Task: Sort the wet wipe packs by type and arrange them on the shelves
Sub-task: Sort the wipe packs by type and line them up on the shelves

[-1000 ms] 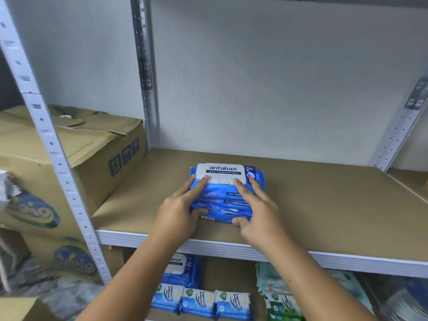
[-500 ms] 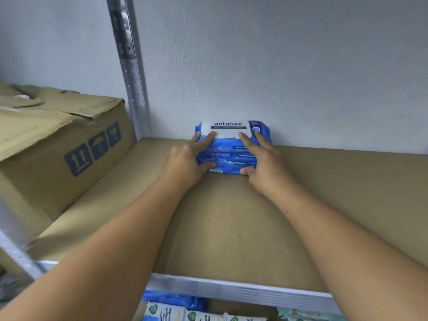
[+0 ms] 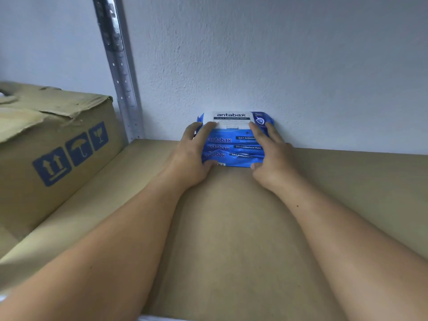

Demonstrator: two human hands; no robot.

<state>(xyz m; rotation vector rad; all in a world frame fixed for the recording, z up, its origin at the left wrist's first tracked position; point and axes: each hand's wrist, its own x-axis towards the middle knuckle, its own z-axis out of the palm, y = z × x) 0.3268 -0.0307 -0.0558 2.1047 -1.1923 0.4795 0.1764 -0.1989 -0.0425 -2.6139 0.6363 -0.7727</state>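
A stack of blue antabax packs [image 3: 234, 141] is sitting at the very back of the shelf board [image 3: 231, 228], its far edge touching or all but touching the wall [image 3: 254, 66]. Three printed fronts are showing beneath the white-lidded top pack. The left hand [image 3: 191, 158] and the right hand [image 3: 274, 158] are clasping the stack from either side, with fingers lying over the top pack and thumbs pressing at the near bottom edge. This grip is keeping the soft packs squared as one block rather than letting them slide apart. Setting the stack hard against the wall is probably allowing further packs of the same type to go in front. The board is showing a plain brown, matt face and is lying level. To the left, beyond the perforated metal upright [image 3: 120, 72], a worn cardboard box [image 3: 58, 158] with blue handling symbols is standing in the neighbouring bay. The wall is showing rough, pale plaster.
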